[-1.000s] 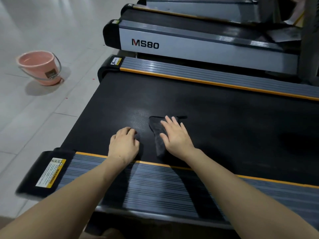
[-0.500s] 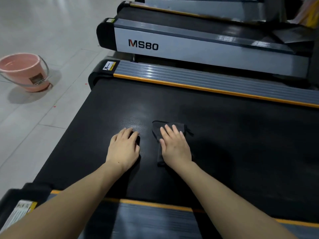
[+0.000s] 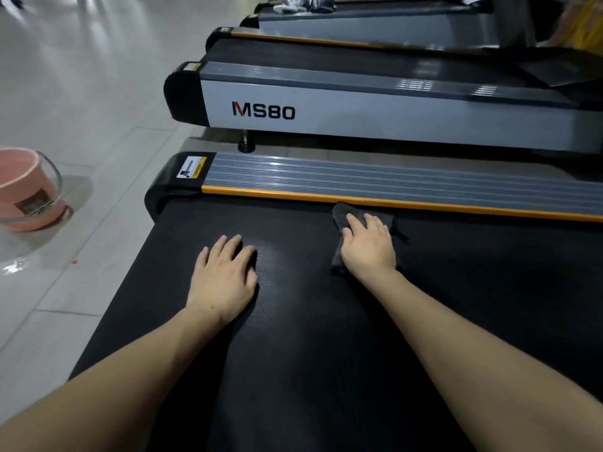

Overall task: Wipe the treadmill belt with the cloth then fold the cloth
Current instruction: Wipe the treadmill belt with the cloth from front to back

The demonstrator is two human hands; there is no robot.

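I'm mid-wipe: my right hand (image 3: 368, 246) presses the cloth (image 3: 341, 213) flat at the belt's (image 3: 326, 353) far edge, left hand (image 3: 225, 275) open and empty, folding not yet begun.

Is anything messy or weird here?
Mostly tidy. The floor beside the pink bucket is shiny, which looks like spilled water. Something crumpled lies on the far treadmill, too blurry to name. The right hand presses the cloth flat on the belt.
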